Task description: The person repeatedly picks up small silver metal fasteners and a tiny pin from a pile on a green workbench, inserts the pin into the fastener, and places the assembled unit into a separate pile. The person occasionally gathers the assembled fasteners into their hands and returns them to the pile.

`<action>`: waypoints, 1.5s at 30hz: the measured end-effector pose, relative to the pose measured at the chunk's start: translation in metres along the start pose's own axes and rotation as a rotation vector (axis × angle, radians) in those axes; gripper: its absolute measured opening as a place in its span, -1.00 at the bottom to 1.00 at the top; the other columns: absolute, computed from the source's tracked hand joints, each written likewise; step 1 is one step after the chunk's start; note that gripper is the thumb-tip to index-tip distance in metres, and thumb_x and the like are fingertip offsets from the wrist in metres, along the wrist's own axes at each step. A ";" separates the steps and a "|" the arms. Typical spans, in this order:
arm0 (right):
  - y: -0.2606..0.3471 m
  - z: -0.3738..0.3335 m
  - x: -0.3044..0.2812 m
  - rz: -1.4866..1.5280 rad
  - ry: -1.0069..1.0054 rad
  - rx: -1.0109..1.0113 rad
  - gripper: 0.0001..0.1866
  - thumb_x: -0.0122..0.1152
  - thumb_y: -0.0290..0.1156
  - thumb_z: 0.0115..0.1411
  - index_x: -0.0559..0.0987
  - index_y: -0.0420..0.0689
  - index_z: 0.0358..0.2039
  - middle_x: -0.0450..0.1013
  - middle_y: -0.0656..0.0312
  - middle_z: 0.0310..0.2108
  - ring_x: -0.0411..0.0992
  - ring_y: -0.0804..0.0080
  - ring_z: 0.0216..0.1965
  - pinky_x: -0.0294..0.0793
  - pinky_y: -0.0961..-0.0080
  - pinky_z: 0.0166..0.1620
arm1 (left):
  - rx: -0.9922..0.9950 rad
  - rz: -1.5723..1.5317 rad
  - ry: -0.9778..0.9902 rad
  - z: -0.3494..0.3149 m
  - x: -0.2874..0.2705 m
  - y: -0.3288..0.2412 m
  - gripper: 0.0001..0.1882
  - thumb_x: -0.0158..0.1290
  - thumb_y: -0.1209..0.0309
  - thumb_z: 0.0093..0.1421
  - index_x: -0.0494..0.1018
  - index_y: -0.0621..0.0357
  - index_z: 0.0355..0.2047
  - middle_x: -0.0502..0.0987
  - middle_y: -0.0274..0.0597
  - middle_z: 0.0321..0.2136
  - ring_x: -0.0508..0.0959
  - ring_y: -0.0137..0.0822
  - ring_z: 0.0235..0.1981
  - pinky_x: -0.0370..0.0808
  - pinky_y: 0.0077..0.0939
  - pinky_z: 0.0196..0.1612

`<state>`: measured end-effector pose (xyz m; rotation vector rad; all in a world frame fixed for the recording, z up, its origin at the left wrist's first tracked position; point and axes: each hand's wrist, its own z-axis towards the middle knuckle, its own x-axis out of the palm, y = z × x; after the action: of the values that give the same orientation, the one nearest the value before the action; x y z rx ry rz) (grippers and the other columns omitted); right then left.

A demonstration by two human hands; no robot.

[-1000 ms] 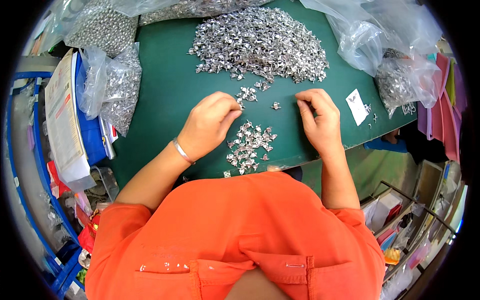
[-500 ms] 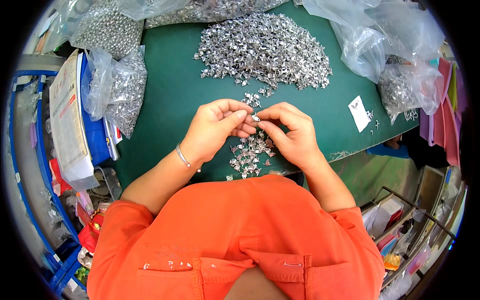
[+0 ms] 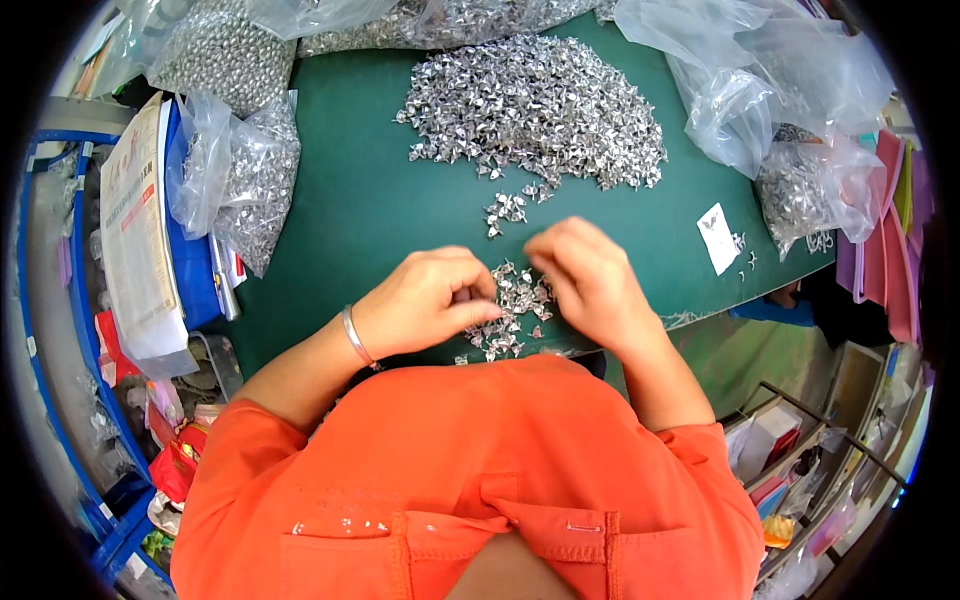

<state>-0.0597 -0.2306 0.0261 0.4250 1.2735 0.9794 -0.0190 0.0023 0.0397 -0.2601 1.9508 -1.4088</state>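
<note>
So we've got our two bare hands in close over the work. The left hand (image 3: 425, 305) is curled, thumb and fingers near each other at the left edge of a small loose pile of silvery, pronged metal pieces (image 3: 517, 298), just below the centre of the frame. The right hand (image 3: 590, 285) is bent and a bit blurry at that pile's upper right. Can't tell if either one is pinching a piece, since the fingertips are hidden or smeared.

Our guess: we're mid-way through handling these bits one by one. The next move probably calls for a light pinch on a single piece without dragging its prong-tangled neighbours.

There's one shiny silver bangle (image 3: 357, 340) on our left wrist. Going outward on the dark green tabletop (image 3: 350, 150), we count three main lots of pieces: the near pile, one little scattered cluster (image 3: 507, 210) above it, and one big heap (image 3: 540, 110) at upper centre. Individual pieces overlap too much to count. One small white card (image 3: 716, 240) sits right of centre, and we make out four clear plastic bags of metal parts: two upper left (image 3: 262, 180), one top centre (image 3: 430, 25), one upper right (image 3: 800, 190).
</note>
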 end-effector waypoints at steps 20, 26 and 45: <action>-0.013 0.031 0.016 -0.232 0.036 -0.107 -0.77 0.31 -0.54 0.04 0.63 -0.14 -0.24 0.43 0.20 -0.32 0.42 0.16 -0.24 0.40 0.26 -0.16 | -0.290 -0.697 -0.435 0.026 0.008 0.022 -0.86 0.13 0.46 0.34 0.50 0.31 -0.20 0.60 -0.21 -0.37 0.63 -0.44 -0.41 0.60 -0.60 -0.34; -0.020 0.031 0.020 -0.200 -0.021 -0.115 -0.84 0.34 -0.55 0.05 0.56 -0.15 -0.33 0.45 0.16 -0.34 0.45 0.11 -0.26 0.44 0.24 -0.20 | -0.342 -0.877 -0.468 0.023 0.004 0.016 -0.86 0.15 0.51 0.31 0.49 0.32 -0.18 0.61 -0.18 -0.37 0.65 -0.41 -0.40 0.61 -0.59 -0.33; -0.021 0.033 0.026 -0.182 -0.062 -0.059 -0.81 0.30 -0.60 0.08 0.60 -0.16 -0.25 0.53 0.16 -0.30 0.53 0.12 -0.25 0.55 0.32 -0.19 | 0.240 0.358 -0.524 0.042 0.011 0.036 -0.81 0.19 0.56 0.17 0.55 0.26 -0.18 0.55 -0.08 -0.36 0.60 -0.12 -0.42 0.55 -0.34 -0.33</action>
<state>-0.0217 -0.2139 0.0045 0.2860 1.2023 0.8418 0.0084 -0.0209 -0.0035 -0.1390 1.3127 -1.1770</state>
